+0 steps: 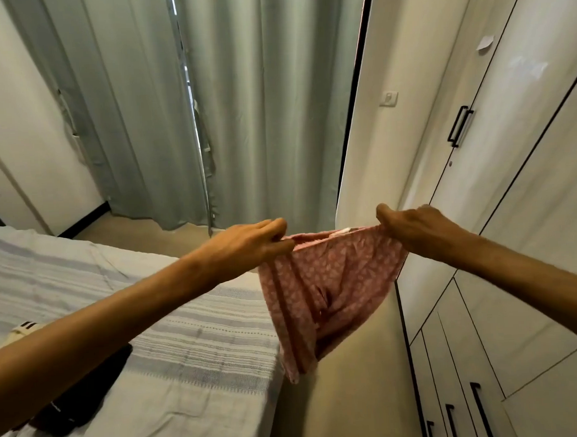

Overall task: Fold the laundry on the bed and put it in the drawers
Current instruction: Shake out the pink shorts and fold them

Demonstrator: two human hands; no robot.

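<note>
A pair of pink shorts with small white flowers hangs in the air over the gap between bed and wardrobe. My left hand pinches the waistband's left end and my right hand pinches its right end, so the waistband is stretched between them. The legs dangle down and are partly twisted together. The bed, with a pale striped cover, lies at the lower left. A dark garment lies on it, partly hidden under my left forearm. A white item with black stripes peeks out above that arm.
A white wardrobe with black handles fills the right side; its lower drawers are closed. Grey-green curtains hang at the back. A narrow strip of beige floor runs between the bed and the wardrobe.
</note>
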